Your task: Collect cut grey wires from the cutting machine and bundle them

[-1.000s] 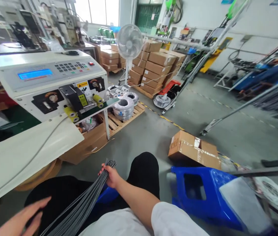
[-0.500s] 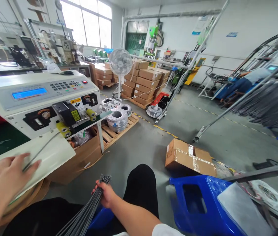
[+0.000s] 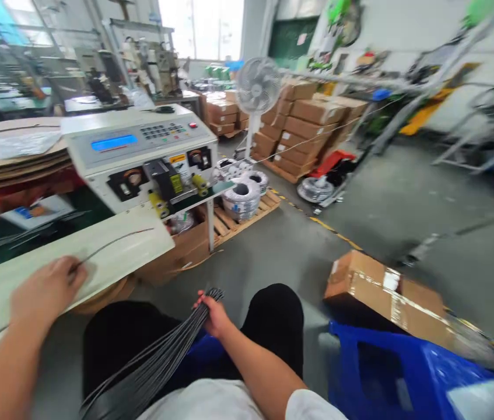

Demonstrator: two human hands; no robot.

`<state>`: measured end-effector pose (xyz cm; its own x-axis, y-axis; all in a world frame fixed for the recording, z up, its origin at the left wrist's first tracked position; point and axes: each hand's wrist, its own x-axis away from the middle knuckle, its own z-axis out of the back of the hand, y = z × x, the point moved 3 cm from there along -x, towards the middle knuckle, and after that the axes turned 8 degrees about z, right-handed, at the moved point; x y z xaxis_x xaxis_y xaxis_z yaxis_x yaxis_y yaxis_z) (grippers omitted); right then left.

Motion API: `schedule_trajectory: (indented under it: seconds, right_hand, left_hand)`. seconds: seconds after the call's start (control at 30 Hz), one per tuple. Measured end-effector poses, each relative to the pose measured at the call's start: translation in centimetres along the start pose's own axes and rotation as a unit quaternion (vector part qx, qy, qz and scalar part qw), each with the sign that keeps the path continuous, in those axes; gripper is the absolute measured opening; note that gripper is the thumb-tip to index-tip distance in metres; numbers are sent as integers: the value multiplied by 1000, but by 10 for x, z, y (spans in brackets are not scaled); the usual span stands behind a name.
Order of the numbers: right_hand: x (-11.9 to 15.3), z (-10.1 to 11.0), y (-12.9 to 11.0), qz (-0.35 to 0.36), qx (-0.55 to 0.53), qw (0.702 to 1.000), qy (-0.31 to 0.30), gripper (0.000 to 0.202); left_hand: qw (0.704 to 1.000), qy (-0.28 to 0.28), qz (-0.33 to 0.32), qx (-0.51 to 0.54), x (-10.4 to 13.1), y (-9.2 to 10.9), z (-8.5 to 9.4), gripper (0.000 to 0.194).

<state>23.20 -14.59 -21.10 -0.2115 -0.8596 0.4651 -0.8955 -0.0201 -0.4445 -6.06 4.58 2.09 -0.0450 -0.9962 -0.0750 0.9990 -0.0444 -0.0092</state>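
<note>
My left hand (image 3: 52, 289) is over the pale tray (image 3: 2, 286) and pinches a single dark wire (image 3: 113, 240) between thumb and fingers. The wire's free end points toward the wire cutting machine (image 3: 142, 146), which has a lit blue display and yellow rollers (image 3: 158, 204). Above my lap, my right hand (image 3: 214, 315) is wrapped round a thick bundle of grey wires (image 3: 163, 356). The bundle's top ends stick up just past my fingers, and its long tails slope down to the left across my leg.
A taped cardboard box (image 3: 373, 286) and a blue plastic stool (image 3: 360, 361) stand on my right. Coils of wire (image 3: 241, 201) rest on a wooden pallet (image 3: 268, 207) beyond the machine. A white fan (image 3: 258, 87) and stacked cartons (image 3: 308, 122) are further back.
My view has turned left. My left hand has closed on the wire, whose far end has come away from the machine's rollers. My right hand still holds the bundle.
</note>
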Motion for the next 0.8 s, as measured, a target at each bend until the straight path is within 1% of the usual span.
schedule_trajectory:
  seconds: [0.03, 0.07, 0.1, 0.13, 0.17, 0.2, 0.23, 0.3, 0.37, 0.43, 0.5, 0.57, 0.67, 0.8]
  right_hand:
    - [1, -1, -2, 3, 2, 1000, -1, 34]
    - [1, -3, -3, 5, 5, 1000, -1, 33]
    - [0, -4, -3, 3, 6, 1000, -4, 32]
    - [0, -5, -3, 2, 5, 1000, -4, 31]
    - [1, -6, -2, -1, 3, 1000, -3, 30]
    - [1, -7, -1, -4, 1, 1000, 0, 30]
    - [2, -7, 0, -4, -2, 1000, 3, 29]
    - [5, -8, 2, 1, -2, 1000, 10, 29]
    - [7, -8, 3, 11, 3, 1000, 14, 28]
    - [9, -7, 4, 18, 8, 1000, 14, 27]
    - [10, -6, 5, 20, 7, 1000, 12, 26]
    - [11, -6, 4, 21, 4, 1000, 12, 26]
    - [11, -8, 2, 24, 5, 1000, 16, 28]
    - [14, -13, 1, 36, -8, 999, 6, 26]
  left_hand:
    - [999, -16, 21, -24, 18, 2, 8, 41]
    - [999, -19, 25, -27, 37, 6, 12, 39]
    - [1000, -14, 15, -15, 57, 13, 13, 38]
    - [1000, -4, -10, 12, 78, 23, 8, 37]
    - [998, 5, -43, 44, 99, 34, -1, 36]
    - [994, 5, -81, 76, 121, 46, -13, 36]
    - [987, -8, -120, 104, 141, 58, -28, 36]
    - [973, -58, -170, 142, 176, 81, -59, 36]
    - [966, -113, -176, 152, 199, 97, -85, 38]
    - [964, -155, -159, 144, 209, 105, -100, 38]
    - [965, -178, -146, 128, 211, 106, -106, 39]
    - [964, -194, -147, 105, 211, 104, -106, 39]
    - [961, -210, -164, 69, 210, 104, -104, 40]
    - [958, -210, -192, 43, 212, 110, -101, 41]
